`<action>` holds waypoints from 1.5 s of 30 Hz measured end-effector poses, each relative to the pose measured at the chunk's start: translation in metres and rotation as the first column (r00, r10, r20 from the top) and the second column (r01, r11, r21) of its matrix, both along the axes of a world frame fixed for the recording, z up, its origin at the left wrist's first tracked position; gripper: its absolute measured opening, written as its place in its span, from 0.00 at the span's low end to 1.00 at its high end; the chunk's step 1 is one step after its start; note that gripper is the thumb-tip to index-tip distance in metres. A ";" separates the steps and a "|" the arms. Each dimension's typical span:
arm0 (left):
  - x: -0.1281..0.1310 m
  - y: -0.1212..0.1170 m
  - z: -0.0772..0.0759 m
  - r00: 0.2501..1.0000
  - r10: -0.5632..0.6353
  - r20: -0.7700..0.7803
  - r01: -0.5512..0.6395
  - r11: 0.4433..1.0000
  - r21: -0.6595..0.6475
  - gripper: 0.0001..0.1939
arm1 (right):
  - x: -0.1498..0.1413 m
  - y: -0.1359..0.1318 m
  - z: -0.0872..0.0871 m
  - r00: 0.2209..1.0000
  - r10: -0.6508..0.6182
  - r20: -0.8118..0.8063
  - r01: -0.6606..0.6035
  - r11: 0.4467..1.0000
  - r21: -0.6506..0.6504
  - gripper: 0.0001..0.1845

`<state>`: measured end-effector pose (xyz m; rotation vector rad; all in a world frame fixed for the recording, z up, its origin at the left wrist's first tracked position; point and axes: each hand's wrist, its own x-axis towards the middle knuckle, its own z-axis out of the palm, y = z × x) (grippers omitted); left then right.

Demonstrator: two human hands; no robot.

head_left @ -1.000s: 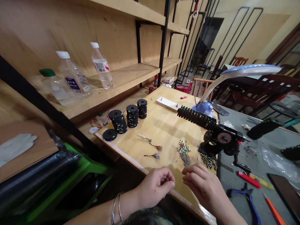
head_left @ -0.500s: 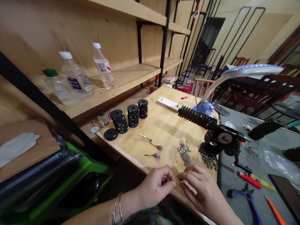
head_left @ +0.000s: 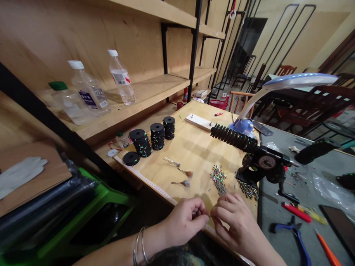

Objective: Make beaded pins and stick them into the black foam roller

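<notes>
Over the front edge of the wooden table (head_left: pixel 191 149), my left hand (head_left: pixel 188 220) is closed in a pinch, thumb against fingertips. My right hand (head_left: pixel 235 220) is closed too, its fingertips almost meeting the left ones. Whatever they pinch is too small to make out. Just beyond lie a pile of colourful beads (head_left: pixel 218 173) and small grey metal pieces (head_left: pixel 221 187). Longer metal pieces (head_left: pixel 248 189) lie right of these. To the left are small bundles of fine strands, one grey (head_left: pixel 185 183) and one orange-tipped (head_left: pixel 189 173).
Black spools stand in stacks (head_left: pixel 142 143) at the left. A hand-cranked winder (head_left: pixel 263 163) carries a row of spools on the right, before a blue lamp (head_left: pixel 242 125). Blue pliers (head_left: pixel 296 238), a red cutter (head_left: pixel 296 212) and an orange tool (head_left: pixel 329 252) lie at right. Bottles (head_left: pixel 122 78) stand on the shelf.
My right hand has moved slightly left, and its thumb and fingers have come together near the left fingertips. The left hand has barely moved.
</notes>
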<state>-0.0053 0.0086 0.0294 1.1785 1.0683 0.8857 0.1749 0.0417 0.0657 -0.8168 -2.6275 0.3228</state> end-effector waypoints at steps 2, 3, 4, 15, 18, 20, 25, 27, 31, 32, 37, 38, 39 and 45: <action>-0.001 0.000 0.001 1.000 -0.006 -0.013 0.006 1.000 0.001 0.05 | 0.003 0.002 -0.002 1.000 -0.016 -0.012 0.016 1.000 -0.007 0.11; -0.001 0.000 0.001 1.000 -0.008 -0.017 0.008 1.000 -0.001 0.04 | 0.005 0.002 -0.004 0.999 -0.025 -0.022 0.025 1.000 -0.014 0.10; -0.002 0.000 0.001 1.000 -0.010 -0.018 0.010 1.000 -0.006 0.04 | 0.008 0.003 -0.005 0.999 -0.032 -0.032 0.032 0.999 -0.025 0.10; 0.002 0.001 -0.002 1.000 0.002 -0.010 -0.003 1.000 -0.005 0.04 | 0.014 0.006 -0.004 0.995 -0.042 -0.088 0.036 0.997 -0.073 0.08; 0.001 0.001 0.000 0.999 0.018 -0.027 -0.018 1.000 0.003 0.04 | 0.012 0.005 -0.004 0.994 -0.076 -0.075 0.069 0.994 -0.089 0.07; 0.001 0.001 0.001 0.999 0.021 -0.032 -0.021 1.000 -0.001 0.04 | 0.011 0.003 -0.005 0.994 -0.070 -0.081 0.061 0.992 -0.108 0.08; 0.002 0.001 0.000 0.999 0.023 -0.023 -0.024 0.999 -0.025 0.04 | 0.005 0.001 -0.006 0.993 -0.016 -0.117 0.004 0.995 -0.100 0.08; 0.002 0.000 -0.001 0.999 0.021 -0.024 -0.022 0.999 -0.040 0.04 | 0.002 0.001 -0.006 0.992 -0.005 -0.130 -0.006 0.996 -0.087 0.08; 0.001 0.000 -0.002 1.000 0.014 -0.019 -0.015 0.998 -0.054 0.04 | -0.001 0.002 -0.006 0.990 0.009 -0.141 -0.019 0.997 -0.070 0.08; 0.001 0.000 -0.001 1.000 0.016 -0.016 -0.017 0.999 -0.050 0.04 | -0.002 0.002 -0.006 0.990 0.011 -0.141 -0.020 0.997 -0.068 0.08; 0.000 0.000 0.001 1.000 0.025 0.000 -0.025 0.999 -0.043 0.05 | 0.002 0.004 -0.005 0.986 -0.012 -0.165 0.003 0.999 -0.052 0.08; 0.000 0.000 0.000 1.000 0.024 0.002 -0.024 0.999 -0.046 0.05 | 0.003 0.004 -0.005 0.986 -0.012 -0.167 0.004 0.999 -0.049 0.08; 0.000 0.000 0.000 1.000 0.021 0.003 -0.021 0.999 -0.050 0.06 | 0.004 0.005 -0.005 0.986 -0.013 -0.167 0.005 0.999 -0.049 0.08; 0.001 0.001 -0.004 0.999 0.010 0.036 -0.008 0.998 -0.058 0.07 | 0.008 0.005 -0.009 0.992 -0.017 -0.124 0.008 0.997 -0.071 0.07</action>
